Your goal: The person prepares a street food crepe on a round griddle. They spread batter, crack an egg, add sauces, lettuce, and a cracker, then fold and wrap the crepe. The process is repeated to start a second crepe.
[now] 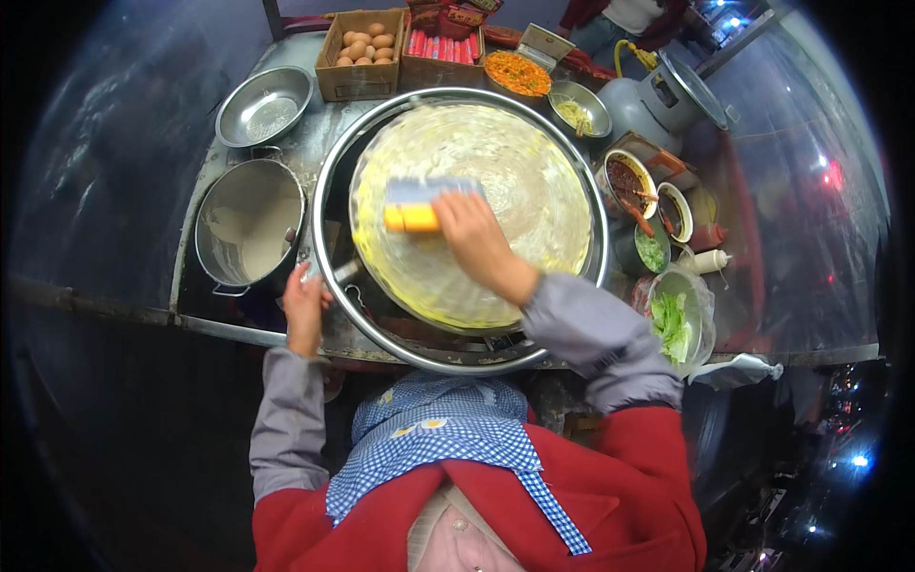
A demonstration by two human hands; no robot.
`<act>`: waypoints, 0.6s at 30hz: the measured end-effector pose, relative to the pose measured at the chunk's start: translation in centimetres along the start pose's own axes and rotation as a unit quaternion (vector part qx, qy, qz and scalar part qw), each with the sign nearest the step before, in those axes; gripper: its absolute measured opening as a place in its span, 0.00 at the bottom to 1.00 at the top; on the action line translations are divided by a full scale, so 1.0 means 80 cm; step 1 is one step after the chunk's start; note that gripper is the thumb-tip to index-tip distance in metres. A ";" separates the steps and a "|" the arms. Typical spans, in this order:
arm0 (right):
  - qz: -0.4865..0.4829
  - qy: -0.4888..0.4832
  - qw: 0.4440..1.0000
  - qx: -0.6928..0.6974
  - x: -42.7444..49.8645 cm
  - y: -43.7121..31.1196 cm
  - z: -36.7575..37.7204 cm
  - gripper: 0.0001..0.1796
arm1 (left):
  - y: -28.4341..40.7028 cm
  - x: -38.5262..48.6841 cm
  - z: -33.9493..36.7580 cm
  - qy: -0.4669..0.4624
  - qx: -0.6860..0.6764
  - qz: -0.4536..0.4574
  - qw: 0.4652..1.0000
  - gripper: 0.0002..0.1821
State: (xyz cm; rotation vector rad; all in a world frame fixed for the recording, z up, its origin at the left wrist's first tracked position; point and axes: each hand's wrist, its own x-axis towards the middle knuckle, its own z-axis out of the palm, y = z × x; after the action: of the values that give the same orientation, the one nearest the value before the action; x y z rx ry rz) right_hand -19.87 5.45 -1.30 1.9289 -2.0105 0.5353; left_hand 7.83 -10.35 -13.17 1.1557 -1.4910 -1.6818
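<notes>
A round griddle [529,279] inside a wide metal ring [331,247] bears a thin layer of batter [500,150] with yellow egg streaks. My right hand [475,232] is closed on a scraper with a yellow handle [412,217] and a flat grey blade [429,189], which lies over the left half of the batter; it is blurred. My left hand [305,304] is at the ring's lower left, near a small pale handle or rod [347,272]; whether its fingers grip something is not clear. Left of the griddle stands a metal pot [250,222] with pale batter inside.
A metal bowl [264,107], a cardboard box of eggs [355,79], a box of red-wrapped sausages [443,53] and a bowl of orange chopped food [517,74] stand behind. Sauce tubs [629,184], a bag-lined bowl of lettuce [672,322] and a gas cylinder [636,107] are right. A person stands beyond.
</notes>
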 end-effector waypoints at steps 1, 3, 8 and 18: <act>0.030 -0.026 0.999 -0.001 0.020 0.016 0.012 0.14 | 0.023 0.014 0.011 0.021 -0.039 -0.032 0.999 0.23; 0.008 0.016 0.999 0.030 0.021 0.015 0.026 0.13 | 0.041 0.015 0.013 0.001 -0.060 -0.067 0.996 0.22; -0.080 -0.020 0.996 0.031 -0.084 -0.041 -0.019 0.19 | 0.006 -0.021 -0.007 -0.052 -0.025 -0.113 0.992 0.23; 0.058 -0.068 0.996 -0.019 0.000 0.005 0.016 0.18 | 0.007 -0.103 0.024 -0.146 -0.007 -0.175 0.974 0.22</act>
State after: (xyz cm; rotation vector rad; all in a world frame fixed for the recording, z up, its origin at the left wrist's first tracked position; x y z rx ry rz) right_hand -20.22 4.84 -2.46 1.8812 -2.2123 0.3986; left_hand 9.67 -2.38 -10.86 1.2629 -1.5076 -2.1771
